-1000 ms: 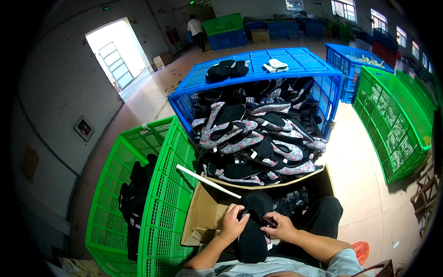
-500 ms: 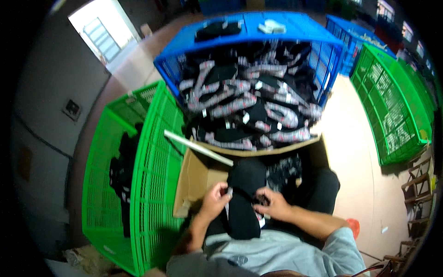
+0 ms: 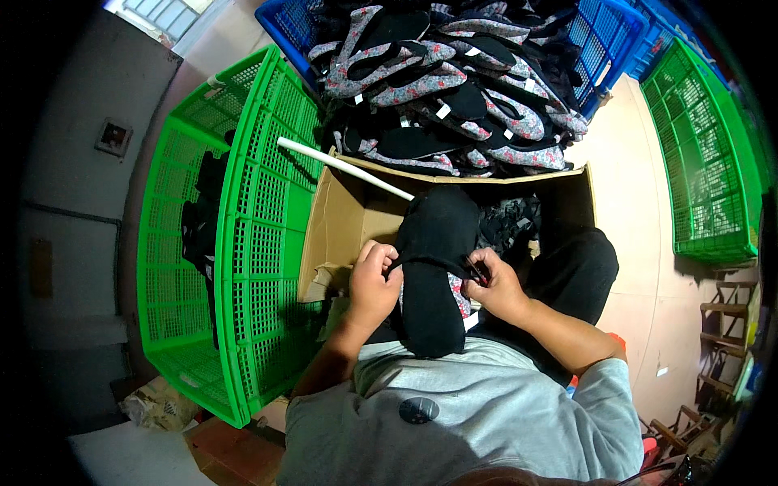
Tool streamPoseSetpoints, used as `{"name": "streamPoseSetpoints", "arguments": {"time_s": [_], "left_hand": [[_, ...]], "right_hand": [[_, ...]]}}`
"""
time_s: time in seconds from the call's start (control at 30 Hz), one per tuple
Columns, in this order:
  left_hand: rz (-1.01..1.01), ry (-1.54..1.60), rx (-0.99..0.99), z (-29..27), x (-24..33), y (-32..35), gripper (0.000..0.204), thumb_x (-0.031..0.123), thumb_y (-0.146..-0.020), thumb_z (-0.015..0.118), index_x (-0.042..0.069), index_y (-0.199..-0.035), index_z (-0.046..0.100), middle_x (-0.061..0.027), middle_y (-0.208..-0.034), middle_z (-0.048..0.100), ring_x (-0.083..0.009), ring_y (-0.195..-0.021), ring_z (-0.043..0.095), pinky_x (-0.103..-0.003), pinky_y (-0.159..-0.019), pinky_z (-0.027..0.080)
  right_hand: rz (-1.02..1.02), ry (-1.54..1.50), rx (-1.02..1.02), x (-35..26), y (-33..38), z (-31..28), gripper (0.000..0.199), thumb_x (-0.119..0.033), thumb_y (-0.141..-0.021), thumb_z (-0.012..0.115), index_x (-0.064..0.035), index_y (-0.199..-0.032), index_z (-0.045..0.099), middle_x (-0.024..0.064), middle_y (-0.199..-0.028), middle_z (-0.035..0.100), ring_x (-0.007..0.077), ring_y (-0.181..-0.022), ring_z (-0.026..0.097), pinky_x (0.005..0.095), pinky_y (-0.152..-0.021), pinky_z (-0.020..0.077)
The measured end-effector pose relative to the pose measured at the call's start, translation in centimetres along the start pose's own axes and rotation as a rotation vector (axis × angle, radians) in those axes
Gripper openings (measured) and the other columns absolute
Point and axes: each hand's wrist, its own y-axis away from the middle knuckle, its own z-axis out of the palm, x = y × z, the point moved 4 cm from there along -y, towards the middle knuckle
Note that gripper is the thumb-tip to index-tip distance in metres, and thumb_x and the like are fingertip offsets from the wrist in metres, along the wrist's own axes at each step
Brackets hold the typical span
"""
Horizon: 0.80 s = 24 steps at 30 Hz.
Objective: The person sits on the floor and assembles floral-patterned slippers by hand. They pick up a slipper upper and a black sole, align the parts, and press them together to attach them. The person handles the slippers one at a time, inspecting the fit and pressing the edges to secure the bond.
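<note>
A black cloth slipper [image 3: 434, 312] with flower-printed sides and a small white tag lies lengthwise before my body, over my lap. My left hand [image 3: 374, 285] is closed on its left edge near the middle, thumb and fingers pinched together. Across from it, my right hand [image 3: 496, 285] pinches the right edge, where a bit of dark material shows between the fingers. A cardboard box [image 3: 336, 215] stands open just beyond my hands. Inside it, to the right, is some crumpled black, shiny material [image 3: 509, 223].
Beyond the box, a blue crate [image 3: 612, 49] overflows with flower-printed slippers [image 3: 417, 144]. A green crate [image 3: 259, 243] holding dark items stands at left, another green crate [image 3: 705, 162] at right. A white stick [image 3: 344, 168] slants over the box's left side. Wooden stools [image 3: 721, 332] stand far right.
My view has tilted downward, so the crates and box sit higher in the picture. Both hands still pinch the slipper's edges at nearly the same places.
</note>
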Motion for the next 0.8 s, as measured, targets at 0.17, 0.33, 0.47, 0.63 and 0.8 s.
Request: {"name": "streamPoseSetpoints", "arguments": {"time_s": [0.17, 0.33, 0.47, 0.63, 0.8], "left_hand": [[0.045, -0.11, 0.085, 0.0, 0.0, 0.6, 0.024, -0.009, -0.075, 0.065, 0.001, -0.095, 0.057, -0.0086, -0.088, 0.053, -0.0173, -0.071, 0.053, -0.028, -0.065, 0.046], [0.016, -0.032, 0.129, 1.2, 1.0, 0.2, 0.028, -0.009, -0.075, 0.064, 0.002, -0.1, 0.06, -0.0114, -0.096, 0.055, -0.023, -0.075, 0.058, -0.032, -0.067, 0.05], [0.113, -0.053, 0.164, 2.1, 1.6, -0.9, 0.027, -0.007, -0.072, 0.065, 0.003, -0.098, 0.063, -0.0123, -0.093, 0.057, -0.0286, -0.078, 0.058, -0.037, -0.07, 0.049], [0.356, -0.187, 0.114, 3.0, 3.6, -3.3, 0.024, -0.008, -0.074, 0.063, 0.002, -0.096, 0.064, -0.0133, -0.091, 0.056, -0.0289, -0.08, 0.058, -0.036, -0.072, 0.048], [0.344, -0.149, -0.039, 3.6, 4.4, -5.0, 0.024, -0.007, -0.071, 0.063, 0.002, -0.094, 0.064, -0.0149, -0.093, 0.057, -0.0329, -0.087, 0.058, -0.038, -0.078, 0.048]], "right_hand": [[-0.062, 0.05, 0.037, 0.0, -0.1, -0.1, 0.036, -0.001, -0.078, 0.073, -0.0058, -0.107, 0.052, -0.0002, -0.084, 0.052, 0.0075, -0.073, 0.048, 0.024, -0.068, 0.045], [-0.156, -0.001, 0.052, 1.0, -0.7, -0.5, 0.036, -0.006, -0.081, 0.075, -0.0059, -0.11, 0.054, 0.0006, -0.082, 0.055, 0.0068, -0.072, 0.051, 0.0245, -0.065, 0.0461], [-0.19, -0.019, 0.087, -0.7, -0.8, -2.5, 0.041, -0.015, -0.082, 0.078, -0.0059, -0.113, 0.054, 0.0003, -0.084, 0.055, 0.0074, -0.073, 0.05, 0.0245, -0.067, 0.0454], [-0.338, -0.073, 0.225, -3.0, -2.0, -4.9, 0.046, -0.022, -0.089, 0.069, -0.0065, -0.127, 0.049, 0.0022, -0.088, 0.054, 0.0104, -0.074, 0.049, 0.0271, -0.069, 0.0455], [-0.309, -0.13, 0.172, -2.0, -2.7, -4.3, 0.038, -0.024, -0.098, 0.056, -0.006, -0.13, 0.045, 0.0097, -0.101, 0.059, 0.0151, -0.084, 0.057, 0.0306, -0.077, 0.0482]]}}
